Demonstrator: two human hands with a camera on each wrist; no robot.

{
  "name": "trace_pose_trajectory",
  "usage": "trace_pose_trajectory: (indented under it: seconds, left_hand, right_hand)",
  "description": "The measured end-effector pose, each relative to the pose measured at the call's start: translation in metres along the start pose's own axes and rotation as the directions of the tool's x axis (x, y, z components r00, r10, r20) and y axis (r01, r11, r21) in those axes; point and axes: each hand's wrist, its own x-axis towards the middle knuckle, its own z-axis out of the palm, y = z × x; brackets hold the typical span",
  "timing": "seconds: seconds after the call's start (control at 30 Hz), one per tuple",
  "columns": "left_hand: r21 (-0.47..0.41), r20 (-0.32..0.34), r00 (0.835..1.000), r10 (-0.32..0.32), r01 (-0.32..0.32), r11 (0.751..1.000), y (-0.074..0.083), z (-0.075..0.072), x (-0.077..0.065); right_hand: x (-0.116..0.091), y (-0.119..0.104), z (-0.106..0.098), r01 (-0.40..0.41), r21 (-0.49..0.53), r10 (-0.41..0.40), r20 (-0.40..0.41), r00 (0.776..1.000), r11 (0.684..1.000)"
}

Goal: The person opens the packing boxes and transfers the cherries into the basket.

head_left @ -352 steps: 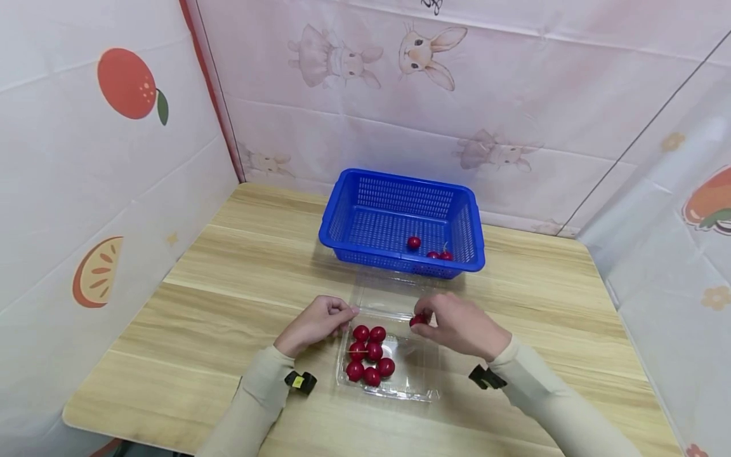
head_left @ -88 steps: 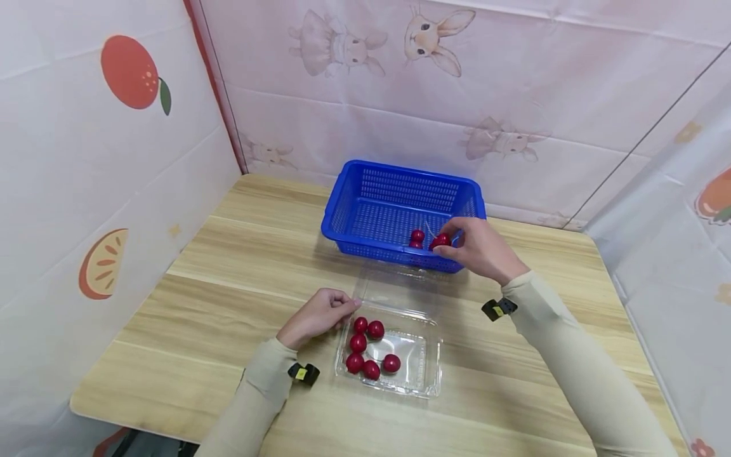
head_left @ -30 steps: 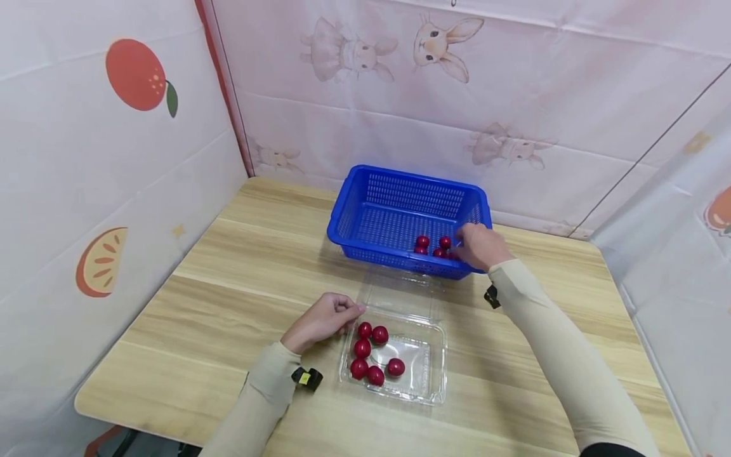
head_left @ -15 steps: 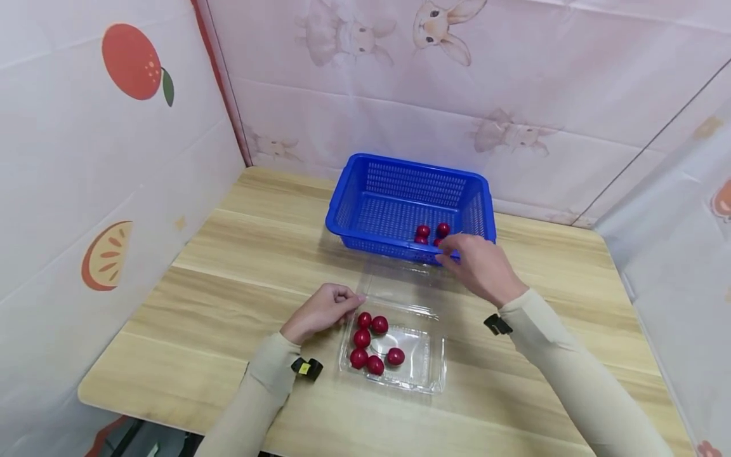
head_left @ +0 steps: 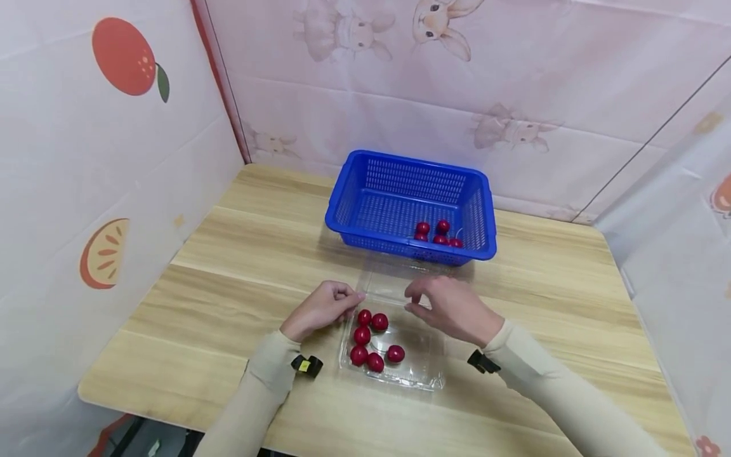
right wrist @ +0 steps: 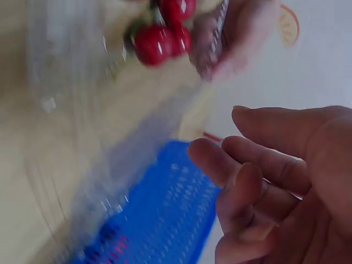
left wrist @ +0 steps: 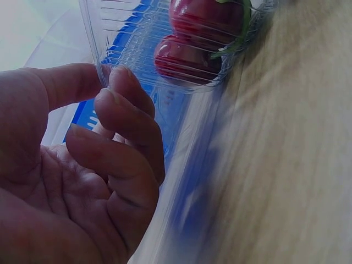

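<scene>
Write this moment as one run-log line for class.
left hand: pinches clear container at rim | right hand: empty, over container | container: six red cherries visible | blue basket: five red cherries visible

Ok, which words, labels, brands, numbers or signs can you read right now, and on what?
No readable text in any view.
Yellow tag on the left wrist's black device: any marking is too small to read.
Clear plastic clamshell box and blue plastic basket: no lettering visible.
Wall sheets: printed rabbits and fruit, no words.
</scene>
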Motion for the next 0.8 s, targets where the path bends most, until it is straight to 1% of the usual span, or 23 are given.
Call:
trace_pose_trajectory:
  seconds: [0.2,0.37,0.5,0.7,0.8]
  left_hand:
    - [0.013,0.001,1.0,-0.006,0.006,1.0,0.0,0.0,0.001]
    - [0.013,-0.005,1.0,-0.005,0.005,1.0,-0.001,0.0,0.001]
    - [0.017,-0.005,1.0,0.009,-0.009,1.0,-0.001,0.0,0.001]
    - [0.022,-0.004,1.0,0.016,-0.016,1.0,0.0,0.0,0.0]
    - [0.027,-0.004,1.0,0.024,-0.024,0.999,-0.001,0.0,0.0]
  right_hand:
    - [-0.006,-0.009,0.017,0.007,0.015,-0.008,0.105,0.994,1.0]
    - [-0.007,-0.013,0.027,0.033,0.03,-0.037,0.175,0.984,0.999]
    - [-0.006,-0.015,0.031,0.036,0.033,-0.042,0.212,0.976,0.999]
    - [-0.004,-0.02,0.038,0.016,0.025,-0.022,0.258,0.966,1.0]
    - [-0.003,-0.023,0.042,0.003,0.032,-0.012,0.296,0.955,0.999]
